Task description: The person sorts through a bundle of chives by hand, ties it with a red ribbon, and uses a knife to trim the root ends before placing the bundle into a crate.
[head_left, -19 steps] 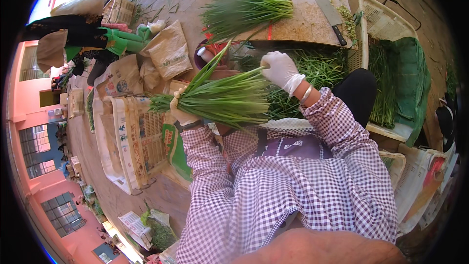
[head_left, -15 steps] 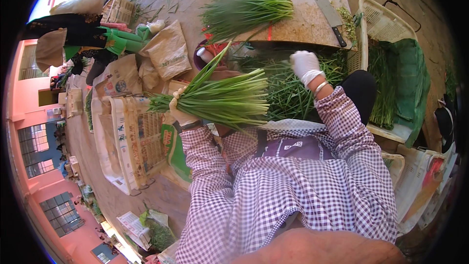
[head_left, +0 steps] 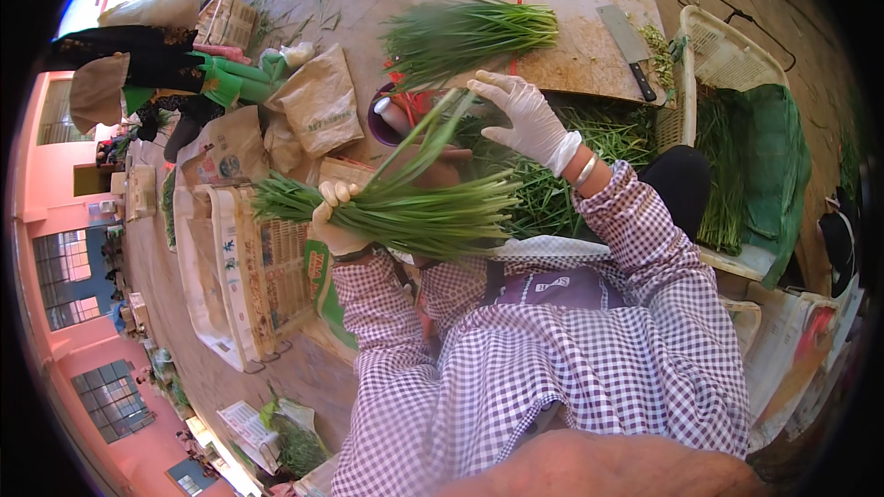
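My left hand (head_left: 337,221), in a pale glove, is closed around a bunch of long green chives (head_left: 433,212), held crosswise in front of my chest. A few stalks (head_left: 440,129) stick up out of the bunch, away from me. Beside their pale ends is my right hand (head_left: 525,120), also gloved, with its thumb and fingers apart; whether the fingertips touch the stalks I cannot tell. Beyond, a second pile of chives (head_left: 479,32) lies on a worn board (head_left: 589,46). A cleaver (head_left: 628,51) with a black handle rests on the board's right side.
Loose green leaves (head_left: 552,184) lie below the board. At right stands a plastic crate (head_left: 737,51) with chives and green cloth (head_left: 769,166). A purple bucket (head_left: 379,120) holds a white bottle. Left are a sack (head_left: 318,101), a crate (head_left: 267,267) and another person (head_left: 147,69).
My right hand has moved left from above the loose leaves and its fingers have spread. The protruding stalks now lean further right, toward it. My left hand keeps its grip on the chives.
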The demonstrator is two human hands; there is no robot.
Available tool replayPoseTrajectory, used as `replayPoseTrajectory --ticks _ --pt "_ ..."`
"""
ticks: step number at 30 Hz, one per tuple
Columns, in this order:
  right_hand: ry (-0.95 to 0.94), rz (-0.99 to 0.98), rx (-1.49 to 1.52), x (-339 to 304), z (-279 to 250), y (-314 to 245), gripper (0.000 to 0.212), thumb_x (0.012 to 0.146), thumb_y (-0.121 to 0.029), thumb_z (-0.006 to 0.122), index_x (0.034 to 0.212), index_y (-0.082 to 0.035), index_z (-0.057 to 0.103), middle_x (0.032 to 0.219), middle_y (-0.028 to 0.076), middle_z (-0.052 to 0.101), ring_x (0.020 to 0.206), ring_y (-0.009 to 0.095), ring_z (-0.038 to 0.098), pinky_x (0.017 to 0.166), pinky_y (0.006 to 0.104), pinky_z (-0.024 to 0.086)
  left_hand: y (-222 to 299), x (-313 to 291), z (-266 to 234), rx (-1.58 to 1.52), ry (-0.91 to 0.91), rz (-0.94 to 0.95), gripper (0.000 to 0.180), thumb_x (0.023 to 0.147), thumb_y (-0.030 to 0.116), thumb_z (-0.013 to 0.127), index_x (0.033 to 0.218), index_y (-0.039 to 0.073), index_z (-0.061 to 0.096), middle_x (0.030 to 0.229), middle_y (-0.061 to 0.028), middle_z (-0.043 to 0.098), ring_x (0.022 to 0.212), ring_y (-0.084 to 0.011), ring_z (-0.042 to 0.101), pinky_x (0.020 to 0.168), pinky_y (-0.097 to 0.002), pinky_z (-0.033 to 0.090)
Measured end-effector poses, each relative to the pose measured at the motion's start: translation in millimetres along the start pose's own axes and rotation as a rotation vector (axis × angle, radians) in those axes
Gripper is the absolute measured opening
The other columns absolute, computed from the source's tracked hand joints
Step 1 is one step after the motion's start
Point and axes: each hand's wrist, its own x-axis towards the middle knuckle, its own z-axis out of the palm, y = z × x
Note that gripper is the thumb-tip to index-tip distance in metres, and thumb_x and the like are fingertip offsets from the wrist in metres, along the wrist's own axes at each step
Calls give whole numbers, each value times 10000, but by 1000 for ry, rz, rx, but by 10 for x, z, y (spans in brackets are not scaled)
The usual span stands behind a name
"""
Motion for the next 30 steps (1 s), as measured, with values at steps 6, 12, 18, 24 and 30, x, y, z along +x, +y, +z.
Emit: replayPoseTrajectory --ticks 6,12,18,24,30 --pt "-146 -161 167 37 16 -89 670 801 -283 706 1362 -15 457 1339 232 503 1255 369 475 1064 412 375 2 74 371 219 -177 -39 197 810 179 595 723 86 444 764 -88 583 907 -273 581 1073 -524 350" --pt "-736 126 624 -324 364 -302 949 813 -567 661 1463 11 282 1395 250 453 1274 371 465 1052 407 378 -110 158 538 75 14 51 151 829 192 546 764 114 434 693 -12 440 715 -169 461 914 -419 445" --pt "-564 129 642 -478 463 -331 1207 646 -447 846 1507 -5 125 1422 286 393 1312 376 417 1079 400 346 -239 440 504 45 795 229 71 823 140 537 769 94 525 657 -10 522 640 -157 518 753 -313 490" --pt "-478 108 363 -532 563 -581 1289 543 -377 882 1519 -56 103 1381 277 412 1227 424 463 1040 420 387 -259 426 334 59 815 298 96 789 171 546 715 109 542 655 -45 572 624 -194 539 699 -362 509" --pt "-438 181 358 -555 734 -496 1088 643 -158 764 1523 -93 128 1169 289 552 1014 419 592 862 414 488 -290 464 354 59 846 306 93 792 156 537 716 103 536 657 -42 567 630 -189 542 685 -344 509"
